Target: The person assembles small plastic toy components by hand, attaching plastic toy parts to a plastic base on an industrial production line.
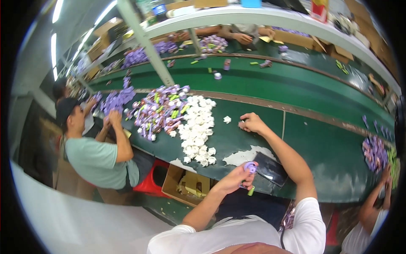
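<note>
Gripping a small purple plastic ring-shaped piece [250, 167] in left hand [237, 178] at green counter [321, 148] near edge; right hand [252, 123] curled shut, empty-looking, beside white pieces [196, 129].

Head view – looks down, close over green table [253, 139]

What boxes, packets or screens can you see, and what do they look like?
Phone: table's near edge, by the left hand; flat, dark screen.
Cardboard box: under the table; open, brown.
Packet: top shelf; red and yellow.
Cardboard boxes: far side; brown, open.
</note>
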Demonstrator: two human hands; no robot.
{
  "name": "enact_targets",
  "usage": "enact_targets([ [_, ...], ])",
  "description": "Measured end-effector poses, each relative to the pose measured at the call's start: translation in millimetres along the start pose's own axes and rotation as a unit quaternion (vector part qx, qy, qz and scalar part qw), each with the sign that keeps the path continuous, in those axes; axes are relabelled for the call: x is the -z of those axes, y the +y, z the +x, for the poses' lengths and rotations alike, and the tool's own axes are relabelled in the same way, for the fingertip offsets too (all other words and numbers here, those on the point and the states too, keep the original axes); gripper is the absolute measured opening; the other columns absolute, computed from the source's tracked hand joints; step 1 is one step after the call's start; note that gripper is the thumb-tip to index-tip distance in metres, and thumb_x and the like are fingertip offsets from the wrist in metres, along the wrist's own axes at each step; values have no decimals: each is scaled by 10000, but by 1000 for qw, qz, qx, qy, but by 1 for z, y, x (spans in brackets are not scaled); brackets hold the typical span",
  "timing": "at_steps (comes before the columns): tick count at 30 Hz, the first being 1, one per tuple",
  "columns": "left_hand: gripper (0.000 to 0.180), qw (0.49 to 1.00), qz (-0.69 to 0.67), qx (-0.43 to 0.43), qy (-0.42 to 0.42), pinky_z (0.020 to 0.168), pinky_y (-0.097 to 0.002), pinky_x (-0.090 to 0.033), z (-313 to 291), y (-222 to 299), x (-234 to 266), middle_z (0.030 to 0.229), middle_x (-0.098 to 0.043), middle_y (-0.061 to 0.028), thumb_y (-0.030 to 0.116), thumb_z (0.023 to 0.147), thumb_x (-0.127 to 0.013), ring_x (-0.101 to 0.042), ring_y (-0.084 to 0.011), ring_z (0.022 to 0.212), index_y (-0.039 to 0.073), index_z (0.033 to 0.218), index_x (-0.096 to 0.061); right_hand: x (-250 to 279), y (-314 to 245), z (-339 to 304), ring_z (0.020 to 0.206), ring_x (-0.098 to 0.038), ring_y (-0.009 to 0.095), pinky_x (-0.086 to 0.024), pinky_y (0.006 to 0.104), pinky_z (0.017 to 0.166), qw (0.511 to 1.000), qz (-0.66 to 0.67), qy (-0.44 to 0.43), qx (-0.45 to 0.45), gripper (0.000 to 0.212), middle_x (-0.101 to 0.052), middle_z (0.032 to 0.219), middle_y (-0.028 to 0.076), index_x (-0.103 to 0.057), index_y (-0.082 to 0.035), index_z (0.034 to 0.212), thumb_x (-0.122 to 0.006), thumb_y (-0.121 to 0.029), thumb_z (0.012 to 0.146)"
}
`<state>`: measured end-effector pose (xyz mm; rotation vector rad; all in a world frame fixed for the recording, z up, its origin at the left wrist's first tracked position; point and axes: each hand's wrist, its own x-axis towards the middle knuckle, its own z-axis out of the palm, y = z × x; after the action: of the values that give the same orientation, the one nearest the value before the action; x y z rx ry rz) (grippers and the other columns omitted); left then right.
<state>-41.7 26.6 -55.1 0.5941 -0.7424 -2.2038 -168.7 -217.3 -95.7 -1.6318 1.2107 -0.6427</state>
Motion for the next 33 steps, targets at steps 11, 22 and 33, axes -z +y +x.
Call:
enact_targets([
  [11,391,956,-12,-170,238,646,-335,-508,54,36,18,807,-608,-66,417,1040,-391,-566,-159,650,73,1054,-575,35,9,-87,690,-681,262,-547,347,660,910,-327,142,211,328,-679,804,176,-662,31,1011,-754,-158,759],
  [22,356,928,3,-279,248,627,-264,-459,80,27,8,846,-615,-15,337,1040,-454,-537,-85,723,32,1025,-637,16,-56,-148,656,-621,165,-500,282,584,944,-41,102,310,265,-628,850,99,-678,35,1038,-738,-41,791],
  [33,243,860,236,-380,247,804,-253,-479,58,32,-21,982,-529,-20,105,905,-675,-549,-101,925,-50,1087,-630,21,-53,-172,1012,-597,151,-533,258,808,956,130,42,260,397,-566,1132,88,-602,4,1251,-680,-22,863],
])
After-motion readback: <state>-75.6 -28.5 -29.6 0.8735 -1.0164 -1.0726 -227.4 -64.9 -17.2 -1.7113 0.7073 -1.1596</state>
